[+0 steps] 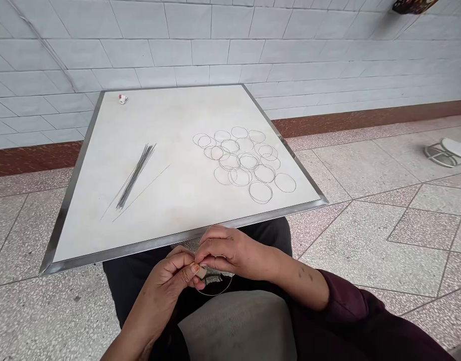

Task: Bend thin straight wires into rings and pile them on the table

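Over my lap, just off the table's front edge, my left hand [181, 273] and my right hand [226, 250] meet with fingertips pinched together. Between them a thin wire ring [220, 294] hangs in a curve below the fingers. A small beige band, perhaps tape, shows at the left fingertips [201, 272]. Both hands are closed; exactly where the wire ends sit is hidden by the fingers. On the table, several wire rings [260, 192] lie overlapping at the right. A bundle of straight wires [135, 178] lies at the left, with a few single wires beside it.
The white table [170, 220] has a metal edge and stands against a tiled wall [211, 52]. A small white and red object [123, 99] sits at its far left corner. A round stool [450, 151] stands on the floor at the far right.
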Demonstrator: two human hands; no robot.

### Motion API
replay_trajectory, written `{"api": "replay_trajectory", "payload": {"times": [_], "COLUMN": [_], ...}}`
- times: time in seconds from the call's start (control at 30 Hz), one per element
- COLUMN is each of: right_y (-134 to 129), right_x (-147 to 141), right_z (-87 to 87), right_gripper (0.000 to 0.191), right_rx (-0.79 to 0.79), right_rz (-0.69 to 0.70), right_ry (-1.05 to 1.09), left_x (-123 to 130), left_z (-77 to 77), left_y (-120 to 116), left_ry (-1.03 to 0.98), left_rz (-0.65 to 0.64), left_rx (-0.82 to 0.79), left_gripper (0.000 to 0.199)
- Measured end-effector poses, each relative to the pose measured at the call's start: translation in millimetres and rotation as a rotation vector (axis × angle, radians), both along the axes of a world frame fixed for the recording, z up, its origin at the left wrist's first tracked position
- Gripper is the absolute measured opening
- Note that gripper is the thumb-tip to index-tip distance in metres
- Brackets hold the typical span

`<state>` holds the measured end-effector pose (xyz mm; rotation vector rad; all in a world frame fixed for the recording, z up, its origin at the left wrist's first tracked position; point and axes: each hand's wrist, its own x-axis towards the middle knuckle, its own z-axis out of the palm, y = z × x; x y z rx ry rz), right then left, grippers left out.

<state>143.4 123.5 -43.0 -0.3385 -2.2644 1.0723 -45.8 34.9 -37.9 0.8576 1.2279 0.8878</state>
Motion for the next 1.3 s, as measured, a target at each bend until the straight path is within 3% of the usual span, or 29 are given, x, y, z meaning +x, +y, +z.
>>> {"api": "replay_trajectory", "payload": {"times": [0.17, 0.37, 0.63, 0.97, 1.3], "right_y": [-1, -1, 3, 4, -2], "right_x": [3, 5, 9, 10, 6], "right_z": [0.5, -3.8, 0.0, -1.2, 1.1], "right_gripper": [0.002, 0.005, 0.009, 0.010, 0.009], "right_rx": [-0.127, -0.196, -0.133, -0.059, -0.001], "right_rz": [-0.037, -0.125, 0.027, 0.091, -0.020], "right_ry": [-0.060, -0.040, -0.073, -0.111, -0.082], "left_x": [2, 8, 11, 13, 13], "left_z": [0.6, 0.9, 4.7, -0.2, 0.7], "left_y": [1, -1, -2, 0, 2], "left_ry": [-0.074, -0.157, -0.112, -0.144, -0.155], "left_rz": [0.004, 0.075, 0.066, 0.063, 0.095], "left_rx": [-0.028, -0.064, -0.088, -0.153, -0.160], "left_gripper": [0.029, 0.029, 0.032, 0.029, 0.029]}}
